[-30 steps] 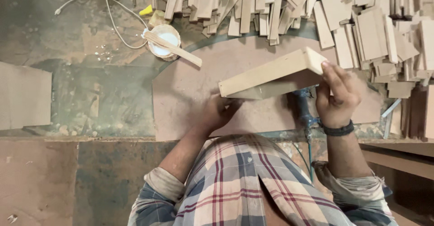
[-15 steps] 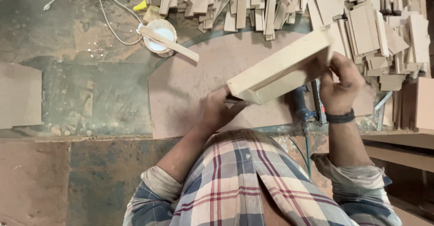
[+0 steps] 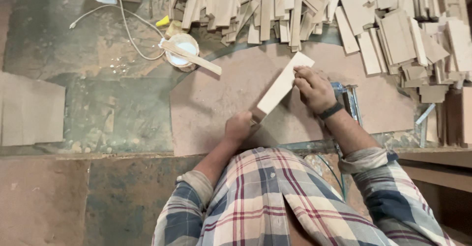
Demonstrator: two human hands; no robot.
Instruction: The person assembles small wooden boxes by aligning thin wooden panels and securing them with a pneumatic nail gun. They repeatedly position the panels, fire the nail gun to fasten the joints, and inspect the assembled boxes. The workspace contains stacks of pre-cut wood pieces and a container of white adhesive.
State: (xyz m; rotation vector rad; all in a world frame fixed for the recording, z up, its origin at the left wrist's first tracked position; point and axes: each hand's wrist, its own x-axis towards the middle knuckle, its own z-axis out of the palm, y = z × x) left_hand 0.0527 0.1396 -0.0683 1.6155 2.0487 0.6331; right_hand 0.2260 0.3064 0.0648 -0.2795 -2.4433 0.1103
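A pale wooden board (image 3: pixel 284 82) is tilted up on its lower end above a brown sheet (image 3: pixel 211 103) on the floor. My right hand (image 3: pixel 313 87) grips the board near its upper end, a dark band at the wrist. My left hand (image 3: pixel 240 126) is closed at the board's lower end; what it holds there is hidden. A blue power tool (image 3: pixel 345 98) lies just behind my right wrist, mostly covered by the arm.
A big heap of cut wood strips (image 3: pixel 314 10) runs along the top and right. A small tub of white glue (image 3: pixel 181 51) with a stick (image 3: pixel 191 58) across it sits at upper left, near a white cable (image 3: pixel 125 24). Another flat board (image 3: pixel 29 109) lies at far left.
The board has swung from a wide, nearly flat pose to a steeper, end-on tilt. My right hand has shifted left along with it, uncovering more of the wood pile.
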